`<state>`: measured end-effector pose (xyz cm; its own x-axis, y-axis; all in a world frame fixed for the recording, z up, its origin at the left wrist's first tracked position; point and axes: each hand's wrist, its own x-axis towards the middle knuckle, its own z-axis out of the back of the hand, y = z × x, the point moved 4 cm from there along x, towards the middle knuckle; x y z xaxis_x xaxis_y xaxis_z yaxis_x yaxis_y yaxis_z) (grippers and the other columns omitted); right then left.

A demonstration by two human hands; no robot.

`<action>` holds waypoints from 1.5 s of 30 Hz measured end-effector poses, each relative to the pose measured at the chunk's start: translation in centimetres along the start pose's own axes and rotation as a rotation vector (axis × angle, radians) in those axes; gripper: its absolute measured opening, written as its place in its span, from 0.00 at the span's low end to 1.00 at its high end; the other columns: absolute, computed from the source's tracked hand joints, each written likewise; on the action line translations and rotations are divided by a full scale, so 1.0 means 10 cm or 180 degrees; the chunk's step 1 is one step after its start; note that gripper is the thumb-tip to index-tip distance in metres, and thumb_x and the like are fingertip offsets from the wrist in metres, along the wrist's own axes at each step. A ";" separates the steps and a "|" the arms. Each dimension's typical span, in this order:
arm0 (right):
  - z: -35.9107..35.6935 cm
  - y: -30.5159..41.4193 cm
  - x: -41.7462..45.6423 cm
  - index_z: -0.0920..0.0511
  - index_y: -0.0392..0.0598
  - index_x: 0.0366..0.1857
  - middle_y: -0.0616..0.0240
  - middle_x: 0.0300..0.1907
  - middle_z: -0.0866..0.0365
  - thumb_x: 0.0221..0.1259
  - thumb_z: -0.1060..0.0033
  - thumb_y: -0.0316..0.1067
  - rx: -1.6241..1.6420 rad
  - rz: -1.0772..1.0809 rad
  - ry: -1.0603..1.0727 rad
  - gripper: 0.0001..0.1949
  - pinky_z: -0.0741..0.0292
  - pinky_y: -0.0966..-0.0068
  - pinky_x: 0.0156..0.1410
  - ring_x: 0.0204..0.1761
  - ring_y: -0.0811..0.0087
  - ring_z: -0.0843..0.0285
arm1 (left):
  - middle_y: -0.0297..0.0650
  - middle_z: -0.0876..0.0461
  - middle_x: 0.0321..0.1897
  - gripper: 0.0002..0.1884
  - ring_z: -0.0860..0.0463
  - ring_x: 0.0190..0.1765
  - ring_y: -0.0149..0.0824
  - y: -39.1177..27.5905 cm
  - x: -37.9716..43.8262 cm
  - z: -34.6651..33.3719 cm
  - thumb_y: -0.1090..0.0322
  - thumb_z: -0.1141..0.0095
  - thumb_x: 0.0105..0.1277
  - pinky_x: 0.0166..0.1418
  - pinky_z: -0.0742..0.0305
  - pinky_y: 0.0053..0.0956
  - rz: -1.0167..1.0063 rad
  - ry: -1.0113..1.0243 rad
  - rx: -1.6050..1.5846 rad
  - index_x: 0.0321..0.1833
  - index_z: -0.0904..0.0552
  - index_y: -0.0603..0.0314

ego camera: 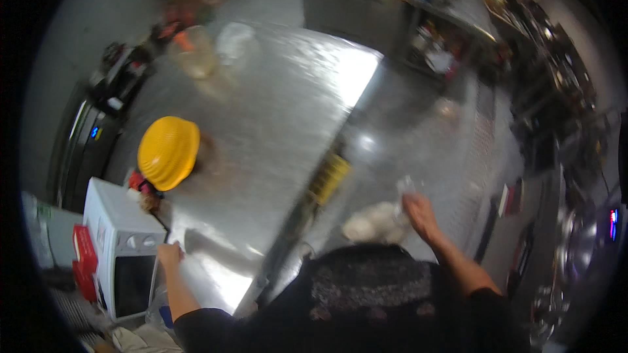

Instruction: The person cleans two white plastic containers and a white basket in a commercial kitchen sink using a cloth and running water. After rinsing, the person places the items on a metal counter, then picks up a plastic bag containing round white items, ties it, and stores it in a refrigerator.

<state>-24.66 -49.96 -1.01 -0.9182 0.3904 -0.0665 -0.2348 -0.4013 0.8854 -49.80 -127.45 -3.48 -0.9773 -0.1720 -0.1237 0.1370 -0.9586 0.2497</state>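
Observation:
My right hand (419, 213) grips the gathered neck of a clear plastic bag (407, 189). Whitish rounded lumps (375, 224) hang below it, apparently in the bag, over the floor beside the steel table; blur hides what they are. On the other side, my left hand (170, 255) is at the edge of a white microwave oven (130, 211) with two dials and a dark door window. Its fingers look curled, but whether they hold anything is unclear. The microwave door appears closed.
A yellow plastic basket (169, 153) stands tilted on the stainless steel table (255, 122). A blurred translucent container (196, 54) sits farther back. Under the table edge is a yellow crate (331, 179). Loaded shelves (436, 54) and a steel counter (343, 7) lie beyond.

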 end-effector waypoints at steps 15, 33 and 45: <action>2.13 -0.01 1.52 0.16 0.43 0.38 0.72 0.34 0.19 0.70 0.41 0.37 0.1309 -0.0221 -0.0487 0.09 0.28 0.81 0.40 0.35 0.81 0.25 | 0.40 0.15 0.42 0.11 0.17 0.37 0.30 -6.52 -1.71 3.02 0.67 0.36 0.64 0.43 0.22 0.24 -0.3286 0.0448 -0.3124 0.47 0.15 0.64; 3.22 -0.12 3.93 0.16 0.42 0.45 0.74 0.32 0.18 0.69 0.39 0.39 0.0904 -0.0734 -0.0915 0.12 0.35 0.88 0.29 0.27 0.88 0.30 | 0.31 0.16 0.30 0.07 0.22 0.30 0.21 -9.71 0.17 3.44 0.70 0.41 0.67 0.34 0.25 0.18 -0.2460 0.1756 -0.5397 0.43 0.14 0.65; 3.71 -0.55 6.25 0.15 0.41 0.45 0.75 0.32 0.18 0.69 0.36 0.41 0.0718 -0.0461 -0.0697 0.13 0.31 0.85 0.39 0.34 0.86 0.29 | 0.28 0.21 0.33 0.05 0.25 0.32 0.20 -10.44 1.53 3.83 0.76 0.41 0.66 0.34 0.29 0.16 -0.1721 0.0585 -0.5279 0.42 0.14 0.64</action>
<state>-68.93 7.35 7.04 -0.7845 0.6084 -0.1203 -0.2588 -0.1449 0.9550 -85.28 -21.33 5.34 -0.9514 0.3073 0.0189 -0.0486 -0.0894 -0.9948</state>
